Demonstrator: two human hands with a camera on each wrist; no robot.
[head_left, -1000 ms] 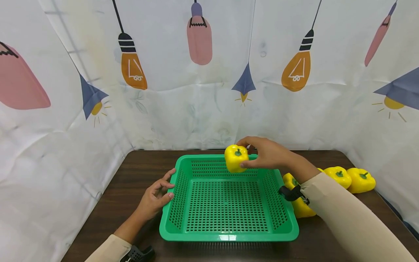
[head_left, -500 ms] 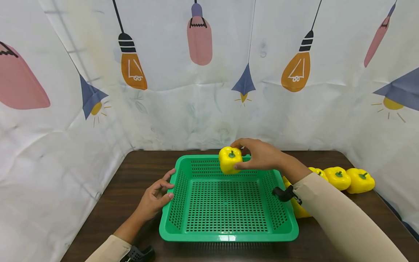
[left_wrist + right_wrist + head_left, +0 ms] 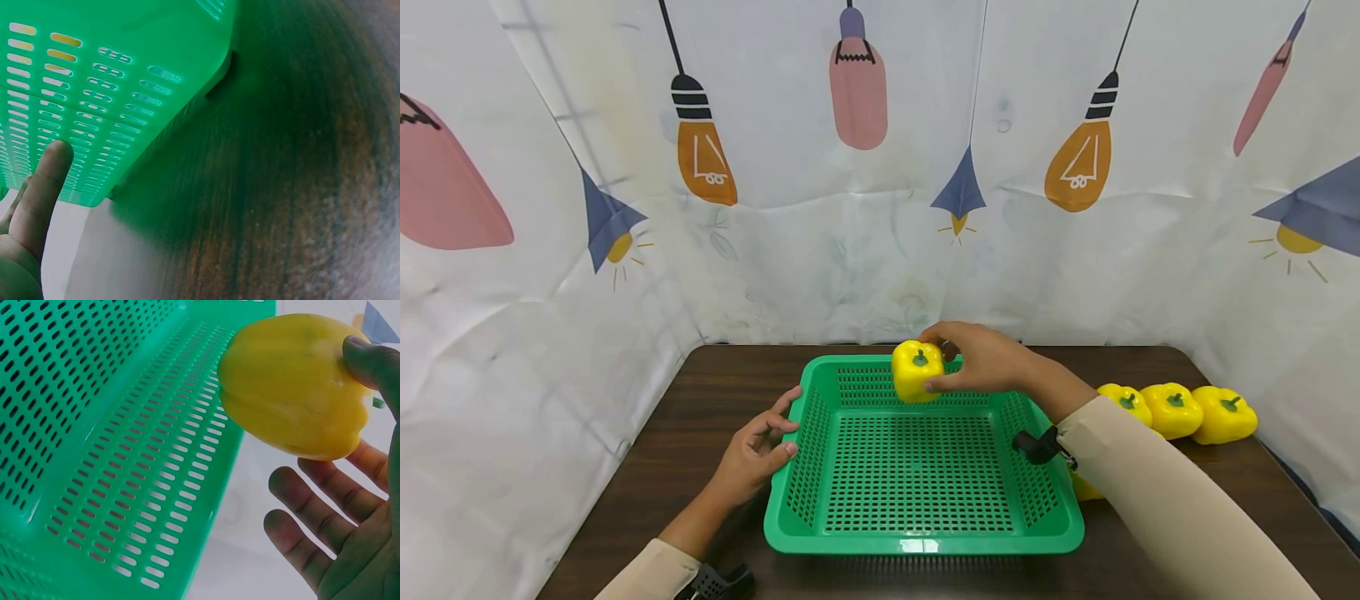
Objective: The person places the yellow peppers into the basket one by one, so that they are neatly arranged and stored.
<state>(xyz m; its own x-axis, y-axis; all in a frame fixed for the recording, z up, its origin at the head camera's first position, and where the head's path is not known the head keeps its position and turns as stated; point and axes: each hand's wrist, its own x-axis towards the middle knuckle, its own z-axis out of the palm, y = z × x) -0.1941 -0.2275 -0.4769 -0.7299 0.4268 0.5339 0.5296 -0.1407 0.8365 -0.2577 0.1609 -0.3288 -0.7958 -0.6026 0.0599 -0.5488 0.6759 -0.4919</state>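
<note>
My right hand (image 3: 981, 358) pinches a yellow bell pepper (image 3: 916, 372) between thumb and fingers, over the far part of a green perforated basket (image 3: 925, 544). In the right wrist view the pepper (image 3: 294, 387) is near the basket's slotted wall (image 3: 144, 481), its stem end towards the thumb. At the basket's left rim my left hand (image 3: 756, 454) rests with relaxed fingers touching the side. The left wrist view shows one straight finger (image 3: 44, 194) against the outer slotted wall (image 3: 94, 100).
Several more yellow bell peppers (image 3: 1174, 410) lie on the dark wooden table (image 3: 655, 467) to the basket's right, partly hidden by the right forearm. A white cloth (image 3: 850, 250) printed with lamps hangs behind the table and along its sides.
My right hand has carried the bell pepper left and slightly lower over the basket's far part. The left hand and basket have stayed put; more peppers show past the right forearm.
</note>
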